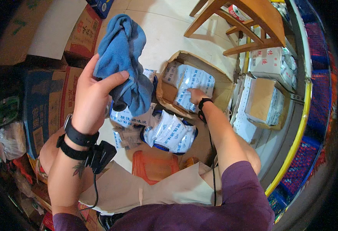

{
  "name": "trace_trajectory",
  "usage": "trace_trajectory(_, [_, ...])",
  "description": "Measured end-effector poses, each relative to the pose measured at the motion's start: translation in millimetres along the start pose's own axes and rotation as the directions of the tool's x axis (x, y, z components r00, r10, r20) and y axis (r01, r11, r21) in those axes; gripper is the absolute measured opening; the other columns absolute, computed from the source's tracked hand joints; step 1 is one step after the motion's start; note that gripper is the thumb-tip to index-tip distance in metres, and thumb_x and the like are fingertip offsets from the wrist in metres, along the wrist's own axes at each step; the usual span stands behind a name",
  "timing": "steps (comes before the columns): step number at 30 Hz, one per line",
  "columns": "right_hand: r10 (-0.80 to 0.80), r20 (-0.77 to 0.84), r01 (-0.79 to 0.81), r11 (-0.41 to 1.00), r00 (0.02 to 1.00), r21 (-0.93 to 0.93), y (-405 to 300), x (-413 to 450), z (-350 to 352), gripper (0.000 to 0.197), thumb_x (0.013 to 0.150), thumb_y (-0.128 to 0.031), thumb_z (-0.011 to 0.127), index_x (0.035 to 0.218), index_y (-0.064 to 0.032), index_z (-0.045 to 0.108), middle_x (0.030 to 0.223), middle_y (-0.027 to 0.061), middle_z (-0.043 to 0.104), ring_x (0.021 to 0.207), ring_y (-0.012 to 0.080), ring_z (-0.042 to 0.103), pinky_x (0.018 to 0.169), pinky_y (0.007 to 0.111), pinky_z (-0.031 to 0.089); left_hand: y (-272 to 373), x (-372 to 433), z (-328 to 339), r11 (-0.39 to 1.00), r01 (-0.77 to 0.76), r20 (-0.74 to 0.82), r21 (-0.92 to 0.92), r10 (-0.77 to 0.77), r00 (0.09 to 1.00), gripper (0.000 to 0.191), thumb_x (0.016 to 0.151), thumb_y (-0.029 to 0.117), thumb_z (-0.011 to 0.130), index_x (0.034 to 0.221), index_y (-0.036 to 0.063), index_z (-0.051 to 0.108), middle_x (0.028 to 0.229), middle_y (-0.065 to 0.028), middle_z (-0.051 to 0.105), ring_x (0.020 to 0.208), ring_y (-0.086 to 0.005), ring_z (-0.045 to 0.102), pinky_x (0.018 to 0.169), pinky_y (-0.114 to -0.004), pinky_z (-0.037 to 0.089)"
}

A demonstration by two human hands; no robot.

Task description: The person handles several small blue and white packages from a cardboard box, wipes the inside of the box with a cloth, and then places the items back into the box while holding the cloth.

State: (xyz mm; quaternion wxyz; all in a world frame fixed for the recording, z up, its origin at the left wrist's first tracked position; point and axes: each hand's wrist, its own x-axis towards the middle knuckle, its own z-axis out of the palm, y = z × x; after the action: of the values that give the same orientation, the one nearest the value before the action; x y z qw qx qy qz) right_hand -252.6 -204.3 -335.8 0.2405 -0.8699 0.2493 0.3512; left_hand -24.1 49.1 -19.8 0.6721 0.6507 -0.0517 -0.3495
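Note:
My left hand point(99, 83) is raised and grips a bunched blue cloth point(125, 57) between thumb and fingers. Down in an open cardboard box point(223, 78), my right hand point(197, 96) touches a white plastic packet with blue writing point(199, 78); whether its fingers grip the packet cannot be told. Another packet point(172, 73) lies at the left inside the box. Nearer to me, more packets point(172, 132) rest on something with a blue rim. Others point(131, 117) lie below the cloth, which partly hides them.
An orange plastic stool point(154, 166) stands between my legs. A wooden chair point(244, 23) is at the upper right. Metal shelving on the right holds a smaller carton of packets point(262, 104) and a printed white box point(265, 60). Stacked cartons point(45, 104) line the left. Black cables hang from both wrists.

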Motion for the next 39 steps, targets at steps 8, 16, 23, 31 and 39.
trace_trajectory(8, [0.137, 0.108, -0.124, 0.985, 0.985, -0.122, -18.7, 14.3, -9.1, 0.028, 0.081, -0.004, 0.051, 0.104, 0.0087, 0.059, 0.108, 0.0292, 0.061, 0.101, 0.0391, 0.061, 0.087, 0.043, 0.049, 1.3, 8.3, 2.9, 1.0, 0.011, 0.056, -0.003, -0.01, 0.998, 0.049, 0.078, 0.001, 0.069, 0.123, -0.0023, 0.051, 0.109, -0.0104, 0.064, 0.097, -0.0171, 0.062, 0.088, -0.029, 0.049])
trace_trajectory(16, [-0.155, -0.285, 0.121, 0.984, 0.946, -0.134, -19.0, -69.2, -61.9, 0.018, 0.079, -0.011, 0.055, 0.094, -0.0017, 0.058, 0.087, 0.0248, 0.063, 0.088, 0.0433, 0.059, 0.075, 0.049, 0.048, 7.5, -0.6, 14.6, 0.992, -0.114, 0.17, -0.057, 0.122, 0.978, 0.04, 0.078, 0.002, 0.068, 0.114, -0.0027, 0.055, 0.104, -0.0104, 0.065, 0.093, -0.0166, 0.063, 0.085, -0.029, 0.05])
trace_trajectory(23, [-0.258, -0.336, 0.254, 0.966, 0.906, -0.059, -62.4, -186.5, -129.7, 0.016, 0.08, -0.017, 0.062, 0.09, -0.005, 0.057, 0.087, 0.0206, 0.063, 0.083, 0.0407, 0.061, 0.068, 0.046, 0.047, 2.6, -10.9, 4.5, 0.978, -0.184, 0.176, -0.099, 0.199, 0.964, 0.041, 0.075, 0.002, 0.068, 0.113, -0.0038, 0.054, 0.103, -0.0122, 0.065, 0.091, -0.0192, 0.064, 0.083, -0.031, 0.051])
trace_trajectory(31, [-0.502, 0.006, 0.502, 0.865, 0.865, -0.008, -124.9, -218.3, -80.9, 0.016, 0.082, -0.018, 0.061, 0.089, -0.0052, 0.057, 0.081, 0.0195, 0.062, 0.079, 0.0405, 0.059, 0.067, 0.044, 0.047, 9.3, -20.6, -2.5, 0.961, -0.221, 0.104, -0.163, 0.24, 0.965, 0.044, 0.073, 0.001, 0.069, 0.113, -0.0054, 0.054, 0.103, -0.0144, 0.065, 0.089, -0.0213, 0.064, 0.08, -0.031, 0.052])
trace_trajectory(39, [-0.482, -0.118, 0.465, 0.873, 0.868, -0.145, -84.0, -170.9, 41.0, 0.012, 0.079, -0.014, 0.06, 0.089, -0.0064, 0.06, 0.08, 0.0202, 0.062, 0.078, 0.0392, 0.061, 0.068, 0.047, 0.048, 3.0, -15.9, -4.1, 0.973, -0.207, 0.094, -0.102, 0.217, 0.972, 0.044, 0.075, 0.003, 0.068, 0.116, -0.0043, 0.054, 0.103, -0.0134, 0.065, 0.091, -0.0213, 0.064, 0.083, -0.032, 0.051])
